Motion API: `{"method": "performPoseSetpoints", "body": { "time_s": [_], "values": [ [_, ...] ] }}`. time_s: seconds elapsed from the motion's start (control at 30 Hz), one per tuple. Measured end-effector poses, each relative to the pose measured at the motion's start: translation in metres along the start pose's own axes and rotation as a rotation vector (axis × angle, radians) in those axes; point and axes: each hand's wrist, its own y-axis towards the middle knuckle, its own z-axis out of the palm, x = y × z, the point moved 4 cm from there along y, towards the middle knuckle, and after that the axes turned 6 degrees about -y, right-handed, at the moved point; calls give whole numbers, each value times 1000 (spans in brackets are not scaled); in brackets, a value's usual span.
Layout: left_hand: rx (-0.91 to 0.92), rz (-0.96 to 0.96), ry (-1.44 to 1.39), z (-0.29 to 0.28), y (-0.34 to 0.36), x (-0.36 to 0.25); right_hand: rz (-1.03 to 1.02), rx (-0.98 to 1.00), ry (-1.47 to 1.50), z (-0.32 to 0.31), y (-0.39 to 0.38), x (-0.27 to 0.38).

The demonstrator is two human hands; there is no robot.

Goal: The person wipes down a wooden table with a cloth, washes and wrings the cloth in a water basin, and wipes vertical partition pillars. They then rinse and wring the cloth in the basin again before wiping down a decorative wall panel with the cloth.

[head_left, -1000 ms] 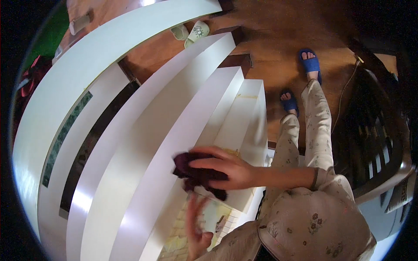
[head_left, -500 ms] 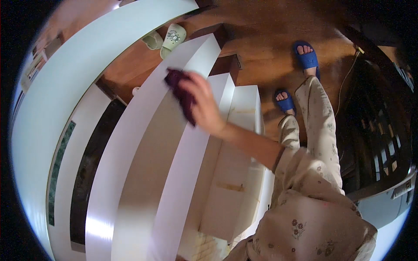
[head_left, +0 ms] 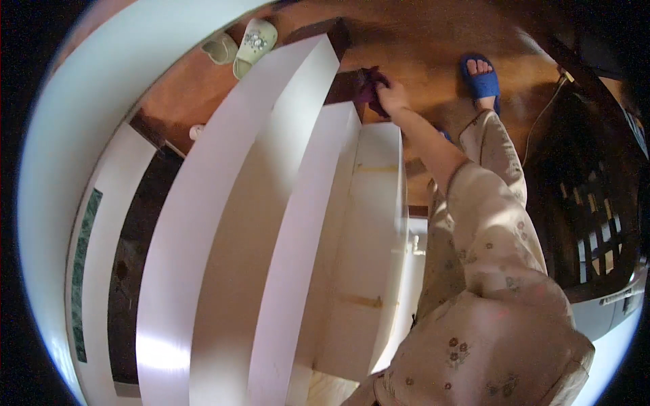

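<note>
My right hand (head_left: pixel 391 98) is closed around a dark maroon cloth (head_left: pixel 370 88), which hangs bunched from the fingers. The cloth overlaps the dark brown base (head_left: pixel 348 84) at the far end of a white stepped unit (head_left: pixel 320 149); whether it touches the base I cannot tell. My right arm reaches forward and left across my legs. My left hand is out of sight, with only a bit of light clothing showing at the lower edge.
Pale green clogs (head_left: pixel 256 42) lie on the wooden floor (head_left: pixel 420 51) at far left. My feet wear blue slippers (head_left: pixel 485 85), the left one mostly hidden by my arm. A cable (head_left: pixel 539 122) and a dark slatted piece of furniture (head_left: pixel 575 183) stand at right.
My right hand has moved away and right with the cloth, from over the white ledges to the unit's far end. The view has shifted slightly.
</note>
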Motion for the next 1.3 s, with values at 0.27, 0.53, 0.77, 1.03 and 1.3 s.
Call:
{"method": "performPoseSetpoints", "body": {
  "time_s": [0.27,0.53,0.77,1.03,1.3],
  "values": [
    [-173,89,29,-14,-15,15,70,199,568,-71,-186,24],
    [-189,56,-28,-32,-12,8,-1262,457,-38,4,-383,151],
    [65,43,124,-38,-29,16,-1291,814,-385,101,-289,119],
    [-37,282,57,-19,-37,28,-769,259,-899,81,-15,31],
    [-123,550,20,-22,-44,41,-1126,806,-359,72,-286,121]
  ]
}}
